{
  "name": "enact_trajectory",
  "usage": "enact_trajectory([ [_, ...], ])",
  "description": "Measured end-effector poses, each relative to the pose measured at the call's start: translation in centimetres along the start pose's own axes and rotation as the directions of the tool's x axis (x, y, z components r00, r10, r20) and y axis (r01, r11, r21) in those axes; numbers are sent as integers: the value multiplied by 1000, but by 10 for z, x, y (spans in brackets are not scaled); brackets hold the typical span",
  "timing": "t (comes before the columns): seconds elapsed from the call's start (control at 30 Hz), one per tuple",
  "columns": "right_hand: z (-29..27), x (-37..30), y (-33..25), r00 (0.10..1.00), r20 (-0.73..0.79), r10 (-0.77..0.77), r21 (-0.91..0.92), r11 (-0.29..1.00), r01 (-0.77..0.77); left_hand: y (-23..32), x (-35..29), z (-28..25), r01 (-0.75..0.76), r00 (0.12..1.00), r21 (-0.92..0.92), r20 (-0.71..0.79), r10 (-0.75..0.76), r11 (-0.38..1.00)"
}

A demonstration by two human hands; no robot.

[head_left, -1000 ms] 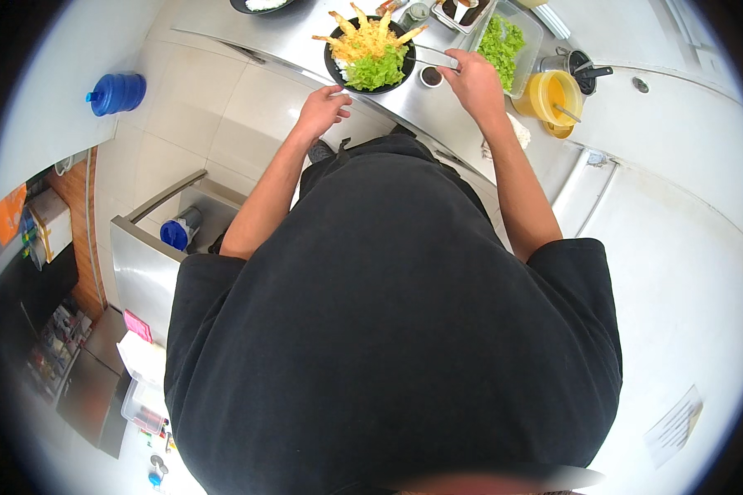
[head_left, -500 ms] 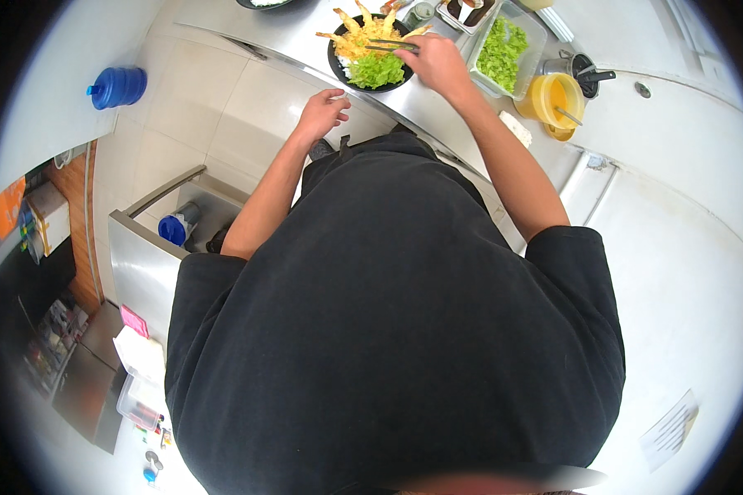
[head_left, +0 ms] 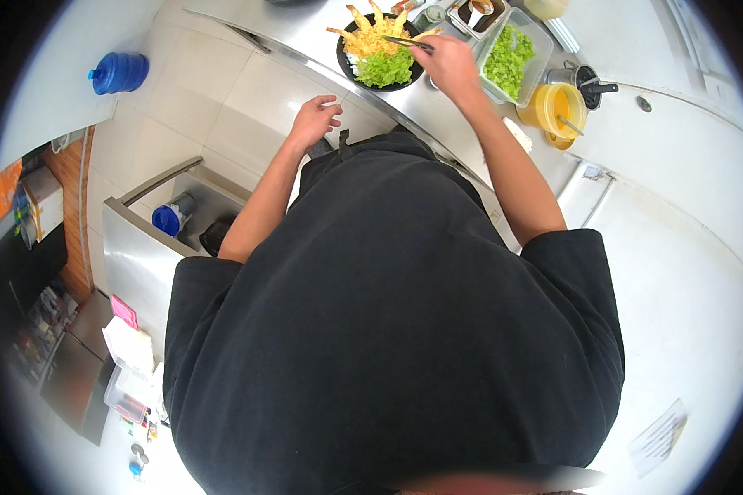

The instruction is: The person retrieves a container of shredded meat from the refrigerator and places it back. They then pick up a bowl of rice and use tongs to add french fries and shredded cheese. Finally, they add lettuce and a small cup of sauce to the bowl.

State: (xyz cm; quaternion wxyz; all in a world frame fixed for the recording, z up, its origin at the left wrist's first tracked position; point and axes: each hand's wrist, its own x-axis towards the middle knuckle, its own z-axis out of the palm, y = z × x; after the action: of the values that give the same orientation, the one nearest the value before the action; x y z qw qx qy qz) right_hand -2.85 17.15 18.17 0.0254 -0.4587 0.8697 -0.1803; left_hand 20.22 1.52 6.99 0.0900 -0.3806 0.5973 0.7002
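Note:
My right hand [head_left: 452, 68] is closed around slim dark tongs [head_left: 409, 42], whose tips reach over a black bowl [head_left: 343, 64] on the steel counter. Fried battered shrimp [head_left: 378, 15] stand fanned along the bowl's far side. Golden crumbly topping [head_left: 371, 38] fills the middle. Chopped green lettuce [head_left: 385, 71] covers the near side, and a little white rice [head_left: 353, 59] shows at the left. I cannot tell whether the tips grip anything. Off the counter's near edge, my left hand [head_left: 315, 120] hangs empty, its fingers loosely bent and apart.
Right of the bowl stands a clear tub [head_left: 535, 31] of chopped lettuce. Beyond it are a yellow sauce container [head_left: 541, 107] and a metal pot [head_left: 563, 76] with dark-handled utensils. A tray [head_left: 491, 25] holds dark sauce. An open steel drawer [head_left: 210, 194] lies to my left.
The whole view has shifted slightly, moving the counter items a little right and down. The tongs remain over the bowl, with their prongs now appearing closer together. My left hand stays empty.

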Motion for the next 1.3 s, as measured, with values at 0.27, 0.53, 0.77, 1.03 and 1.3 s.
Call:
enact_trajectory([
  [0.27, -23, -42, 23, 980, 111, 165, -2, 986, -166, -12, 2, -1, 30, 999, 47, 28, -32, 998],
  [0.53, -7, -34, 19, 998, 18, 57, 82, 995, -59, -16, 3, 1, 34, 998, 106, 44, -39, 994],
  [0.77, -4, -40, 34, 970, 155, 188, -14, 982, -189, -21, 1, -5, 43, 999, 93, 5, -43, 995],
  [1.03, -7, -31, 23, 969, 150, 197, -4, 980, -199, -49, 0, -16, 114, 993, 187, 0, -116, 976],
  [1.3, -9, -51, 15, 981, 137, 136, 129, 980, -154, -78, 6, -34, 132, 991, 230, -65, -120, 964],
])
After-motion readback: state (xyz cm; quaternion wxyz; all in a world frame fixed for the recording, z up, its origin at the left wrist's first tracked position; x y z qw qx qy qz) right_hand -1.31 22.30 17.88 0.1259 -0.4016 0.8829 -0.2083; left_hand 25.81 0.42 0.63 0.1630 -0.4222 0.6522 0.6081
